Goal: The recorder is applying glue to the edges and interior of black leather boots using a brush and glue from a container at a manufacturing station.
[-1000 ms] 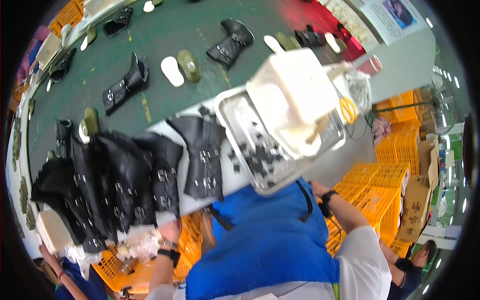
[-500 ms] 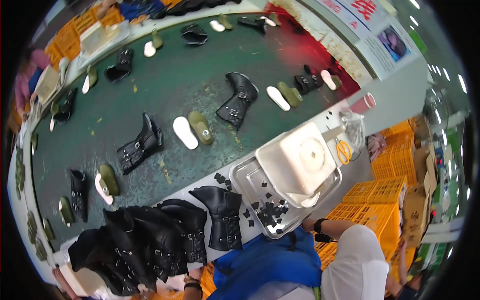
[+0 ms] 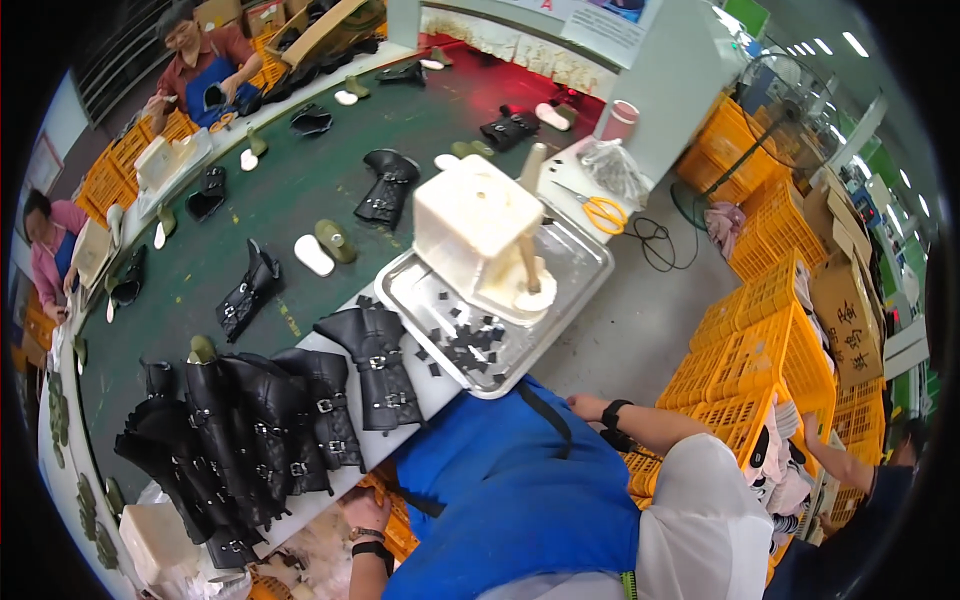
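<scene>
My left hand (image 3: 366, 509) hangs low beside the near table edge, just below the black boots; its fingers are partly hidden. At my right side, next to the blue apron (image 3: 515, 485), is my right hand (image 3: 588, 407), its fingers too small to read. Several black buckled boots (image 3: 275, 430) stand crowded on the near edge, and one boot (image 3: 380, 375) is at their right. A metal tray (image 3: 580, 262) beside them carries a white plastic container (image 3: 478, 215), a brush (image 3: 527, 255) and small black squares (image 3: 470, 345).
On the green conveyor belt (image 3: 290, 195) lie boots, white insoles (image 3: 313, 255) and olive shoe forms (image 3: 335, 241). Orange-handled scissors (image 3: 605, 213) rest right of the tray. Orange crates (image 3: 740, 350) are stacked at right. Two people (image 3: 205, 75) stand across the belt; another person's arm (image 3: 840, 465) shows at right.
My view has swung, so the tray and boots appear further left and the people across the belt now show. My left hand has come into fuller view below the boots.
</scene>
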The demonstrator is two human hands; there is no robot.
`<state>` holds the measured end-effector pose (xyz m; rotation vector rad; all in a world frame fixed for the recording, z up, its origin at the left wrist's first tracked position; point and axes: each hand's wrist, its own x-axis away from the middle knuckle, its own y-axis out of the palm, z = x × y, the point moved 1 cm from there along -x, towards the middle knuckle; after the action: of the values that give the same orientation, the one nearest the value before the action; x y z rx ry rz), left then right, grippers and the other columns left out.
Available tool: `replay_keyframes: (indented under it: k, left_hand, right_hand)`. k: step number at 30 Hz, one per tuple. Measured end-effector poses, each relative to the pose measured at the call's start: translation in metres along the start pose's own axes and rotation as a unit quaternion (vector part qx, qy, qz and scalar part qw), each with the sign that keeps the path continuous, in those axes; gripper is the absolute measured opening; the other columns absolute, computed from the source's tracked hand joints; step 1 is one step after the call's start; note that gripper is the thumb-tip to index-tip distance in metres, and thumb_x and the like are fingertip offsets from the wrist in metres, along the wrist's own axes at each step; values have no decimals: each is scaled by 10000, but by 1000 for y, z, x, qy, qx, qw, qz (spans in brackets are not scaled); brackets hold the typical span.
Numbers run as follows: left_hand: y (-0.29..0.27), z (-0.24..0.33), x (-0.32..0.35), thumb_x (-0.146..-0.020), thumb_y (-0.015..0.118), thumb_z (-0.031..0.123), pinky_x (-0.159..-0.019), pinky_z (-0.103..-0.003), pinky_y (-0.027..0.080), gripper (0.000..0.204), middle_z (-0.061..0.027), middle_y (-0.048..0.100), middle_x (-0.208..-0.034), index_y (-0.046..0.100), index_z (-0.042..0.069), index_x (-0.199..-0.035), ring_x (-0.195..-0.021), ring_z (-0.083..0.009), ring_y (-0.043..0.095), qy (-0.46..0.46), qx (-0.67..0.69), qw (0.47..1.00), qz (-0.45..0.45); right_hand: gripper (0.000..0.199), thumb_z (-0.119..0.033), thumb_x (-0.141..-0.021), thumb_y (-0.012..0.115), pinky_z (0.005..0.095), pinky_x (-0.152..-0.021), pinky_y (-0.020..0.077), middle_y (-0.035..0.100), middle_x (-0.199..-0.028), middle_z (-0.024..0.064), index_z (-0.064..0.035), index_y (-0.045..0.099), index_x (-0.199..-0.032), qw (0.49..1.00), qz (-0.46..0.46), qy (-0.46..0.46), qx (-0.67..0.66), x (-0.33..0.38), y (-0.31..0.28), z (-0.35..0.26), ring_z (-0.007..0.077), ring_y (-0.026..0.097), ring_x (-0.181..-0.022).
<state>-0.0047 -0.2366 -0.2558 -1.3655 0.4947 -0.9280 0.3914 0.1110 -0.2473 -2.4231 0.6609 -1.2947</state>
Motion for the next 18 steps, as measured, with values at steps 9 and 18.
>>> replay_keyframes:
  k: [9, 18]
  left_hand:
    - [-52, 34, 28, -669, 654, 229, -811, -413, 428, 280, -160, 633, -843, 643, 74, -902, -809, -314, 593, -9, 39, 999, 22]
    - [-223, 186, -43, -726, 642, 147, -776, -383, 459, 372, -162, 587, -982, 544, 36, -1067, -893, -333, 563, 32, 237, 968, 78]
  right_hand:
    - [284, -149, -739, 504, 396, -763, 464, 620, -904, 207, -42, 624, -973, 978, -33, -87, 187, 6, -39, -27, 347, 592, -870]
    - [220, -1, -723, 531, 289, -572, 472, 625, -662, 106, -36, 650, -904, 988, -72, -85, 112, -50, -85, 35, 184, 596, -609]
